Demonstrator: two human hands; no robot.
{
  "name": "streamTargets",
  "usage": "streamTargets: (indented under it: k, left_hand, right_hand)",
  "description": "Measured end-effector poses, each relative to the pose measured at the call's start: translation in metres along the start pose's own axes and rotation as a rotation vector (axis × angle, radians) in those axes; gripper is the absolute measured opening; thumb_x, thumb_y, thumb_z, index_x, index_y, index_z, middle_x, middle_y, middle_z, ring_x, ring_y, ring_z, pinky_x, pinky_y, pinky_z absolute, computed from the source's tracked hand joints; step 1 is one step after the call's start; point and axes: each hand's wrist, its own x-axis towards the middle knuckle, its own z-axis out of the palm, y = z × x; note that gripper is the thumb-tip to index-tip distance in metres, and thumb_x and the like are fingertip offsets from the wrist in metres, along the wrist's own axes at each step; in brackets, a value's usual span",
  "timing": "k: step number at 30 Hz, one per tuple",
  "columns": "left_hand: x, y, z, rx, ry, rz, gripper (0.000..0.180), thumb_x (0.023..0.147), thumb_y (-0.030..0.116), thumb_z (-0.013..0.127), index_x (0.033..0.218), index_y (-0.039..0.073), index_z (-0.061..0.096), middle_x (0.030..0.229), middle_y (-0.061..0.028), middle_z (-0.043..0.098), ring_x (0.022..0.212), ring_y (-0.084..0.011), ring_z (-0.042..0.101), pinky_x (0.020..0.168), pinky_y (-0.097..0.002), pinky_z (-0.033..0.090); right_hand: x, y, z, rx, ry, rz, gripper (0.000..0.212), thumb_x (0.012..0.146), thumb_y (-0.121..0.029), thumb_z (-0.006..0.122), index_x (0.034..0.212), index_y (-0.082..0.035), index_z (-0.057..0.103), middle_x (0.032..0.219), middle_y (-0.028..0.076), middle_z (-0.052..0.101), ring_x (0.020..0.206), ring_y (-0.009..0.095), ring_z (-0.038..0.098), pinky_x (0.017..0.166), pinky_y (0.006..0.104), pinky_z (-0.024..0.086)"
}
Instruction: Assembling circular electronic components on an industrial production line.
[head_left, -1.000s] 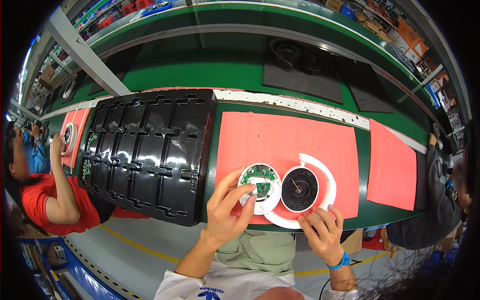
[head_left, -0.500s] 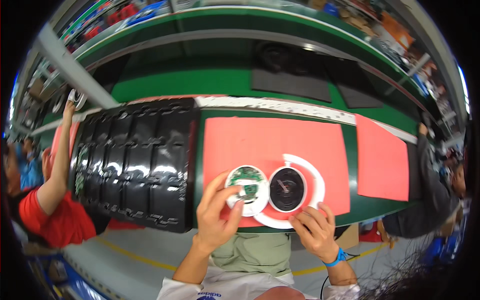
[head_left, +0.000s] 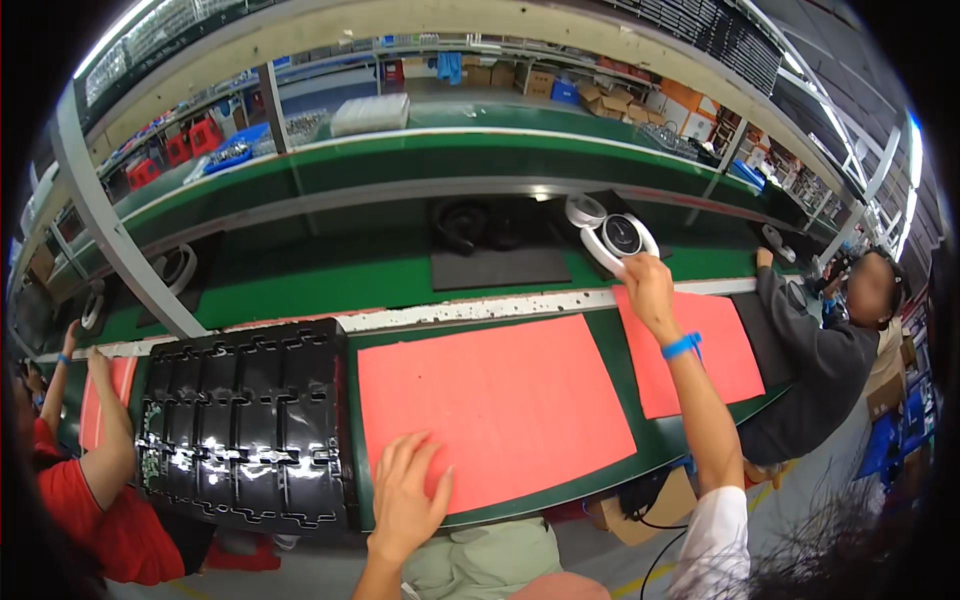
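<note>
White headphones with one black-faced ear cup are at the far belt, over a dark mat. The fingers of my right hand are closed on their headband, my arm stretched forward and right. My left hand holds nothing, its fingers spread at the near left part of a pink mat on the bench.
Left of the pink mat stands a stack of black plastic trays. Black headphones lie on a dark mat on the green belt. A metal post rises at left. Co-workers sit on both sides.
The headphones went from the pink mat to the far belt in my right hand. My left hand has let go of the ear cup showing a green circuit board. The view has tilted up.
</note>
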Motion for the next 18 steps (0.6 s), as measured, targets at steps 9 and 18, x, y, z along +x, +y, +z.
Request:
streamTargets:
  k: [9, 18]
  left_hand:
    - [-0.001, -0.006, 0.009, 0.023, -0.024, 0.008, 0.035, 0.089, 0.016, 0.079, 0.121, 0.003, 0.071, 0.136, -0.0151, 0.065, 0.129, -0.0385, 0.058, 0.109, -0.0472, 0.047]
    - [-0.006, -0.001, 0.002, 0.207, -0.080, -0.046, 0.047, 0.095, 0.028, 0.074, 0.135, 0.004, 0.065, 0.151, -0.0161, 0.055, 0.140, -0.0365, 0.049, 0.113, -0.0491, 0.041]
  right_hand:
    - [0.032, 0.053, 0.112, -0.330, -0.041, 0.110, 0.036, 0.085, -0.011, 0.078, 0.120, -0.005, 0.072, 0.114, 0.017, 0.067, 0.109, 0.040, 0.064, 0.092, 0.0495, 0.054]
    - [0.119, -0.187, 0.186, -0.085, -0.160, -0.233, 0.045, 0.088, -0.040, 0.080, 0.115, -0.005, 0.070, 0.114, 0.013, 0.066, 0.108, 0.033, 0.064, 0.084, 0.0460, 0.056]
